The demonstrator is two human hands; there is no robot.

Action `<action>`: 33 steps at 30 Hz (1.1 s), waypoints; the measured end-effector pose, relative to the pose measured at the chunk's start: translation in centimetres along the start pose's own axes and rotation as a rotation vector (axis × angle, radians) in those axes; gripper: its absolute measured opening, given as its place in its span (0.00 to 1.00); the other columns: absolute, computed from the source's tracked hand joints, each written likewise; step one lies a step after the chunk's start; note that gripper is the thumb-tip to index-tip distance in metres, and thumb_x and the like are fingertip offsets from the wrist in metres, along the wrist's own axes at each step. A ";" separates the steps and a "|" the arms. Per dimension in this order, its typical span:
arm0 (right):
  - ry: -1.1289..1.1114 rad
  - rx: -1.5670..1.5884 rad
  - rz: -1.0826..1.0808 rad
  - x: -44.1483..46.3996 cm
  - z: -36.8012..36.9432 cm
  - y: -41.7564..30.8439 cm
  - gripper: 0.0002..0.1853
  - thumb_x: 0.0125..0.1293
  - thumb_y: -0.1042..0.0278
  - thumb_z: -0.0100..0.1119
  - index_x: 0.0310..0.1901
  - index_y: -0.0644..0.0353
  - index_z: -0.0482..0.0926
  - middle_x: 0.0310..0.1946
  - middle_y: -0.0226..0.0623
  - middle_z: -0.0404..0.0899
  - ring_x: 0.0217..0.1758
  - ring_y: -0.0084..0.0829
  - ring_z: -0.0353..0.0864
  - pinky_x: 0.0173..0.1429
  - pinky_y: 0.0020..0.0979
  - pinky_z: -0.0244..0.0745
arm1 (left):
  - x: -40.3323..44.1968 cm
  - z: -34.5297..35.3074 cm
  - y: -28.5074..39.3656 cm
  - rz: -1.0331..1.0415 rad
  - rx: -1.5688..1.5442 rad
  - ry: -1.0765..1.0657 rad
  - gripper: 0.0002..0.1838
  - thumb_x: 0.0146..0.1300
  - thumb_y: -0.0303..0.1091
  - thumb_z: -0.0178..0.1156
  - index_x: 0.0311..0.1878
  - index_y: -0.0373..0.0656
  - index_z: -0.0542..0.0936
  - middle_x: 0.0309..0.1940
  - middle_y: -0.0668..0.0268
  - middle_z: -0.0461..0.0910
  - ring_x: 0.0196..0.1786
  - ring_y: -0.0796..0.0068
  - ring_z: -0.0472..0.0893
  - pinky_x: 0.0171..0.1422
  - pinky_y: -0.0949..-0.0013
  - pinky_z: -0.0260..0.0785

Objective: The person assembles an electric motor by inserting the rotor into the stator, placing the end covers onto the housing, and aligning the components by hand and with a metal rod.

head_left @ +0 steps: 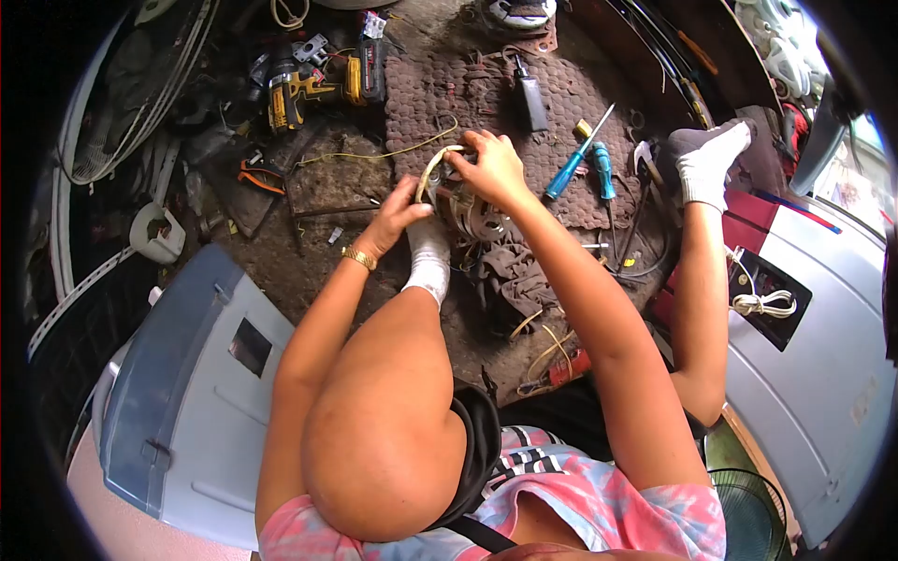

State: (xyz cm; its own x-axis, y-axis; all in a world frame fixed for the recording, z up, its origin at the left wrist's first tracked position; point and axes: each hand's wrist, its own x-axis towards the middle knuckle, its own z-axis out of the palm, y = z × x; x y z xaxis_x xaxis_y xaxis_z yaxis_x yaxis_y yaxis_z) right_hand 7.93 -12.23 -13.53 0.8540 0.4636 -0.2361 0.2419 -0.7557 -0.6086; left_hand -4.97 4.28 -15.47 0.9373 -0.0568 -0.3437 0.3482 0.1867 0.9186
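Observation:
Between my two hands is a pale curved band (431, 172), whose exact kind I cannot make out. My right hand (491, 166) pinches its upper end between thumb and fingers. At the lower end, my left hand (396, 222) has its fingers closed against the band; a gold watch (359, 257) is on that wrist. Just below the right hand lies a round metal part (480, 217), partly hidden by the hand and forearm. A dark crumpled rag (513, 280) is beneath it, beside my foot in a white sock (429, 262).
A blue screwdriver (568, 175), a second blue-handled tool (602, 171) and a black bottle (530, 99) lie on the woven mat (421, 103). A yellow drill (297, 96) rests at upper left. Grey appliance panels (210, 411) flank me. Orange-handled pliers (261, 176) lie left.

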 end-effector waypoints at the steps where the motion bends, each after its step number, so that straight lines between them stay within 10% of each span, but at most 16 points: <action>1: -0.008 -0.006 -0.029 0.4 0.4 0.5 0.24 0.57 0.45 0.64 0.49 0.53 0.83 0.45 0.38 0.81 0.51 0.45 0.75 0.55 0.42 0.75 | -0.3 0.8 -0.4 -0.078 -0.044 0.060 0.26 0.56 0.41 0.68 0.54 0.36 0.74 0.47 0.62 0.72 0.54 0.69 0.72 0.63 0.66 0.63; 5: -0.088 -0.145 -0.083 2.8 -0.9 -0.1 0.25 0.54 0.48 0.68 0.50 0.53 0.81 0.46 0.41 0.79 0.52 0.45 0.75 0.52 0.45 0.74 | 0.5 2.7 -1.2 0.065 0.360 0.285 0.34 0.46 0.46 0.78 0.52 0.37 0.76 0.46 0.60 0.75 0.52 0.64 0.76 0.60 0.62 0.67; 6: 0.183 -0.190 -0.140 2.3 -0.5 -0.9 0.25 0.50 0.55 0.72 0.50 0.52 0.78 0.47 0.40 0.75 0.52 0.46 0.73 0.50 0.46 0.72 | 0.7 2.6 -1.5 0.040 0.266 0.294 0.30 0.47 0.45 0.77 0.48 0.36 0.78 0.44 0.60 0.75 0.51 0.64 0.76 0.59 0.63 0.67; 11: -0.082 -0.251 -0.675 1.8 -0.7 -1.4 0.14 0.47 0.70 0.66 0.38 0.49 0.82 0.49 0.37 0.71 0.56 0.47 0.68 0.54 0.49 0.67 | 0.7 1.5 -3.3 -0.004 0.028 0.325 0.17 0.65 0.41 0.63 0.47 0.36 0.81 0.44 0.65 0.76 0.49 0.73 0.74 0.58 0.68 0.66; 15: -0.152 -0.185 -0.743 2.6 -1.5 -1.2 0.09 0.52 0.66 0.65 0.37 0.46 0.84 0.59 0.41 0.70 0.67 0.51 0.62 0.64 0.55 0.63 | 0.5 0.8 -3.2 -0.176 -0.266 0.233 0.19 0.74 0.42 0.52 0.60 0.40 0.75 0.56 0.69 0.76 0.57 0.80 0.73 0.67 0.72 0.59; 29: -0.641 -0.635 -0.656 4.4 -0.4 -6.6 0.19 0.62 0.44 0.56 0.46 0.45 0.86 0.61 0.37 0.73 0.70 0.48 0.61 0.66 0.70 0.53 | 1.4 -1.2 -2.1 -0.515 -0.513 0.198 0.16 0.73 0.40 0.46 0.53 0.41 0.78 0.47 0.68 0.81 0.49 0.75 0.79 0.56 0.70 0.71; 33: -0.800 -0.650 -0.558 5.1 0.6 -6.7 0.23 0.62 0.41 0.55 0.47 0.50 0.85 0.56 0.37 0.78 0.68 0.46 0.66 0.65 0.69 0.55 | 1.5 -2.7 -0.3 -0.443 -0.123 0.036 0.18 0.70 0.42 0.52 0.50 0.38 0.80 0.45 0.68 0.82 0.49 0.79 0.78 0.54 0.71 0.70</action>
State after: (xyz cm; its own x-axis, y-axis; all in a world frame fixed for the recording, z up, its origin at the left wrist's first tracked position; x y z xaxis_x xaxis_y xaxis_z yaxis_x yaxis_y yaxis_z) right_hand 10.42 -4.49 -11.09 0.0783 0.7895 -0.6088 0.8793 -0.3424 -0.3310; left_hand -3.70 6.81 -16.78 0.6965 -0.1237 -0.7068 0.7094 0.2669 0.6523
